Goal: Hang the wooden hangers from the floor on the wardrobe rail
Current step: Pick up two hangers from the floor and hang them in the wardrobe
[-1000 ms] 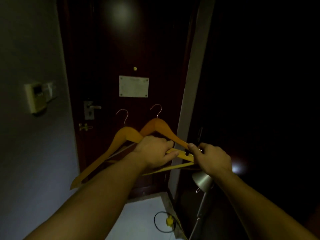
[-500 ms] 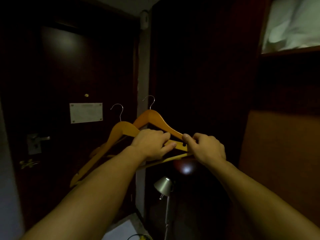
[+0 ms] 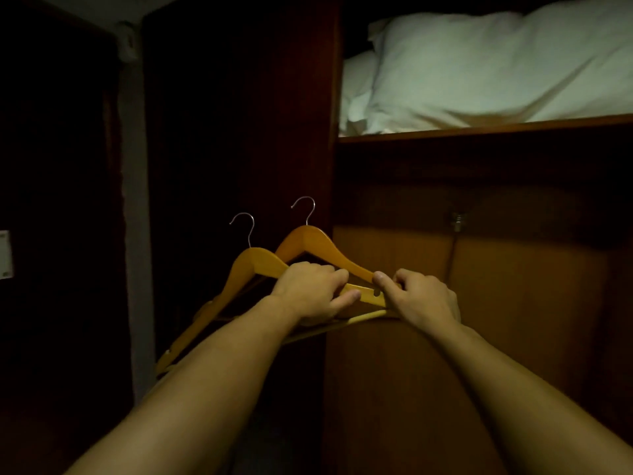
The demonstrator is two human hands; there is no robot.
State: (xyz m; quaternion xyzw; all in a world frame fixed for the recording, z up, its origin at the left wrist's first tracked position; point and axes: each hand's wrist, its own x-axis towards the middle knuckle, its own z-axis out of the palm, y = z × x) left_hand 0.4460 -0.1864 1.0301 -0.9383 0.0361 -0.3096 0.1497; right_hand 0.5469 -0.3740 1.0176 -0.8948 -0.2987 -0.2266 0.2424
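Observation:
Two wooden hangers with metal hooks are held upright in front of me, hooks pointing up. The nearer hanger (image 3: pixel 239 272) is on the left and the farther hanger (image 3: pixel 318 243) sits behind it to the right. My left hand (image 3: pixel 313 293) grips the right shoulder arm of the nearer hanger. My right hand (image 3: pixel 423 298) pinches the right ends of the hangers. Both are level with the dark opening of the wardrobe (image 3: pixel 496 286). No rail shows clearly in the dim light; a small metal fitting (image 3: pixel 457 221) sits on the back panel.
A wooden shelf (image 3: pixel 479 130) crosses the wardrobe above the hangers and carries white pillows (image 3: pixel 479 66). A dark wardrobe panel (image 3: pixel 236 132) stands left of the opening, beside a pale wall strip (image 3: pixel 135 234) and a dark door at far left.
My view has swung right and upward, from the entrance door to the wardrobe opening and pillow shelf. Both hands keep the same hold on the two hangers.

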